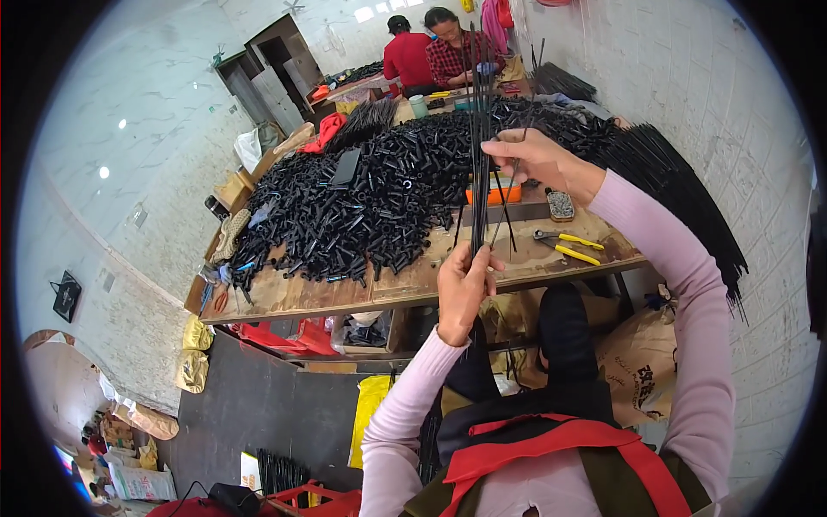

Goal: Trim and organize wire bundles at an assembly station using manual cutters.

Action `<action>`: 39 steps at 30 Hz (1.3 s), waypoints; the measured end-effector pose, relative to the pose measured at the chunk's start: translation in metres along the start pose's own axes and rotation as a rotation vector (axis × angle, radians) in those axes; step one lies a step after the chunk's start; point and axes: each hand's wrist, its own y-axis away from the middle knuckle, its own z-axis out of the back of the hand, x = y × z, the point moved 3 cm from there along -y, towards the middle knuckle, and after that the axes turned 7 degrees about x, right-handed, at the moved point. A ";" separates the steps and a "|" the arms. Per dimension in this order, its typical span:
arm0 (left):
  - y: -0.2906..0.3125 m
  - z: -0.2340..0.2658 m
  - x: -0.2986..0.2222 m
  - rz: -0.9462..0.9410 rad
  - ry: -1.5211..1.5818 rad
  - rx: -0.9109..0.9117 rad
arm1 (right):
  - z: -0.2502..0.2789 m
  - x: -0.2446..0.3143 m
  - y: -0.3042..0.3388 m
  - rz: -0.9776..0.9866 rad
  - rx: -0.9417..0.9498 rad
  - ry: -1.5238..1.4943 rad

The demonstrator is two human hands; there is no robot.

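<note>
My left hand (463,291) is closed around the lower end of a bundle of long thin black rods (478,194), which stands nearly upright above the table's front edge. Higher up, my right hand (536,160) reaches in from the right, its fingers closed beside the bundle. A separate thin rod slants past these fingers, seemingly pinched in them. Behind the rods lies a large heap of short black plastic tube pieces (388,185). An orange box (494,191) sits just beyond the bundle, partly covered by it.
Yellow-handled pliers (568,245) and a small tin of metal bits (560,205) lie on the wooden table (413,283). More black rods (680,189) spread over its right end. A phone-like dark slab (345,167) rests on the heap. Two people (409,56) sit at the far end.
</note>
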 end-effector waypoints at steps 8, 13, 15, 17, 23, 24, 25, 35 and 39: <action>-0.006 0.015 0.006 -0.102 -0.225 -0.126 | -0.006 -0.008 0.005 0.009 0.034 -0.239; -0.006 0.013 0.005 -0.091 -0.241 -0.134 | -0.014 -0.007 0.006 0.012 0.031 -0.445; -0.006 0.011 0.006 -0.088 -0.252 -0.122 | -0.008 -0.012 0.005 0.020 -0.031 -0.273; -0.002 0.010 0.006 -0.069 -0.157 -0.116 | -0.009 -0.016 0.005 0.061 -0.058 -0.265; -0.001 0.007 0.008 -0.113 0.068 -0.187 | -0.010 -0.008 0.008 -0.022 -0.034 -0.117; 0.000 0.004 0.009 -0.131 0.008 -0.155 | -0.010 -0.005 0.008 -0.116 0.024 0.006; 0.000 0.002 0.010 -0.141 -0.046 -0.140 | -0.007 -0.007 0.004 -0.118 0.025 0.005; -0.003 -0.004 0.006 -0.087 0.005 -0.124 | 0.024 -0.012 -0.015 0.078 -0.213 0.138; 0.014 -0.014 0.018 -0.023 0.036 0.051 | 0.016 0.008 -0.021 0.086 -0.087 -0.353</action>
